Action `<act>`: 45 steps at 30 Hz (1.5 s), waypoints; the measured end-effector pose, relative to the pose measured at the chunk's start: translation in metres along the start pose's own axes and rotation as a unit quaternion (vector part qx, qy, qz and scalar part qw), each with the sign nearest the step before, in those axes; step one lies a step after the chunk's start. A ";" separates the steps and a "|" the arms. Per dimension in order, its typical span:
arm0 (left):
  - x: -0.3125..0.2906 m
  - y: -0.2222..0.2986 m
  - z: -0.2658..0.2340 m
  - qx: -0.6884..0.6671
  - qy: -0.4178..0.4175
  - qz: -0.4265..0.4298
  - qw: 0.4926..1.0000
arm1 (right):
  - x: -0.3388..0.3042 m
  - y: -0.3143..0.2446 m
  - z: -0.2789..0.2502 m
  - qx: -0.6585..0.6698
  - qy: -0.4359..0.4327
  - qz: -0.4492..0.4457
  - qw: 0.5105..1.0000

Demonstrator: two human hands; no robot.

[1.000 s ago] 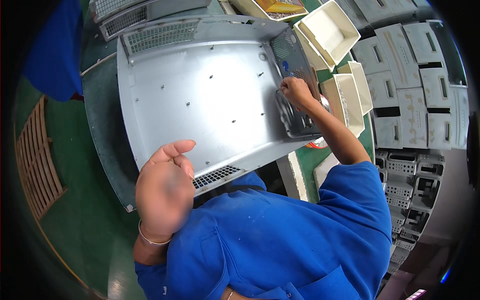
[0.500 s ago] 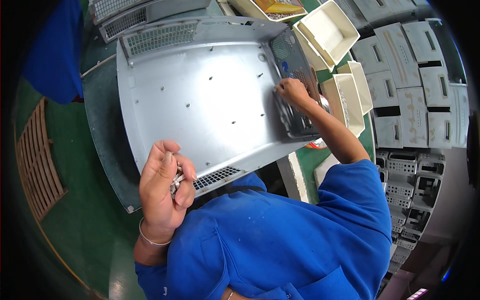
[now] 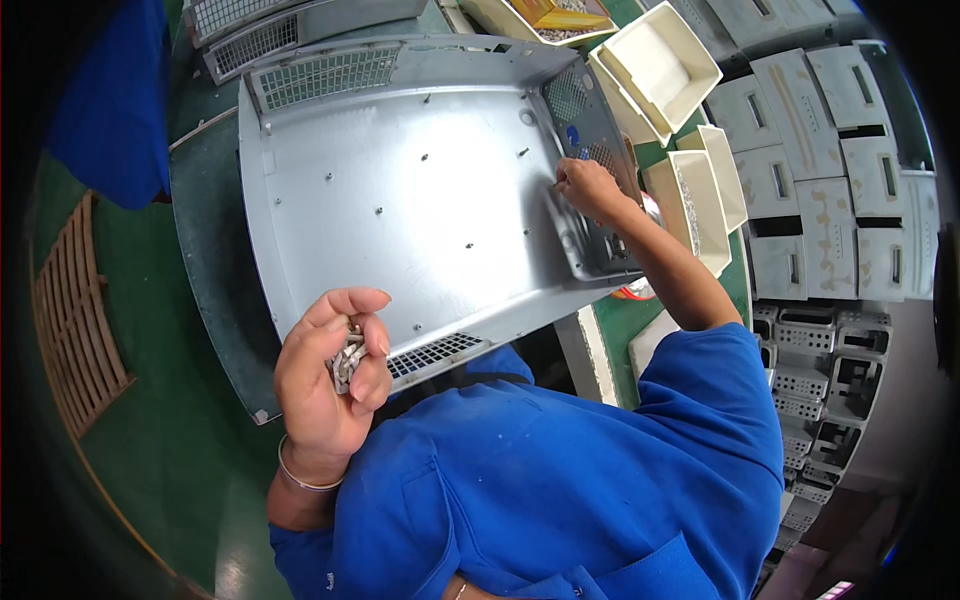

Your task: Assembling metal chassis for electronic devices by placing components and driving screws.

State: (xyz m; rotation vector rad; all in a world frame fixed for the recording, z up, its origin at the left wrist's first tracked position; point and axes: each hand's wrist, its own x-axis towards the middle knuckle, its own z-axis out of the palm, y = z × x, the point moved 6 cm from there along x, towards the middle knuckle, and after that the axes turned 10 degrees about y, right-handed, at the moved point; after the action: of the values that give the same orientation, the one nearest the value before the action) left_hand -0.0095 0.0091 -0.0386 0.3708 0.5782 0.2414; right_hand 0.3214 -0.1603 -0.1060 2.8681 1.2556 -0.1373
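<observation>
Green worktop lies under a grey metal case, its studded floor up and to the right of the left hand. That hand's fingers curl around a bunch of small metal pieces in its palm. Farther up and right, the right hand bends its fingers over the case's right end; I cannot tell whether they pinch anything. Cream bins stand just right of it

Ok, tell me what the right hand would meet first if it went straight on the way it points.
The right hand would probably meet the small stud just ahead in the grey metal casing first, though depth is unclear.
</observation>
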 end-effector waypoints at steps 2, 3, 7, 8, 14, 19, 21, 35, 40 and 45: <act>0.000 -0.001 -0.001 0.025 0.001 0.004 1.000 | 0.004 0.002 0.004 -0.037 0.002 0.000 0.999; 0.000 -0.002 -0.001 0.040 0.003 0.007 0.999 | 0.006 0.000 0.005 -0.053 0.003 0.000 0.999; -0.002 0.000 0.003 0.049 0.010 0.014 0.999 | 0.007 -0.009 0.001 -0.085 -0.046 0.028 0.995; -0.002 -0.001 0.006 0.045 0.002 0.010 0.999 | 0.006 -0.005 -0.002 -0.084 -0.051 0.028 0.995; 0.000 -0.001 0.015 0.035 -0.042 0.001 0.998 | -0.014 -0.123 -0.065 0.334 -0.077 -0.049 0.938; 0.000 -0.002 0.022 0.093 0.017 0.037 0.995 | -0.060 -0.242 -0.111 0.596 -0.099 -0.297 0.740; -0.001 -0.002 0.027 0.127 0.034 0.061 0.989 | -0.069 -0.255 -0.126 0.468 -0.111 -0.290 0.827; 0.000 -0.031 0.054 0.174 -0.042 0.032 0.983 | -0.094 -0.197 -0.126 0.542 -0.003 -0.203 0.815; 0.007 -0.051 0.065 0.125 -0.055 -0.012 0.991 | -0.101 -0.090 -0.128 0.383 0.114 -0.081 0.913; 0.014 -0.074 0.075 0.086 -0.062 -0.073 0.992 | -0.119 -0.011 -0.115 0.051 0.193 -0.064 0.978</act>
State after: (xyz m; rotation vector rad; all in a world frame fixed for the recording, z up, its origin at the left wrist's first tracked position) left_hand 0.0536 -0.0741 -0.0169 0.5052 0.5015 0.0277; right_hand 0.2419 -0.2346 0.0188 2.9977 1.5320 0.3865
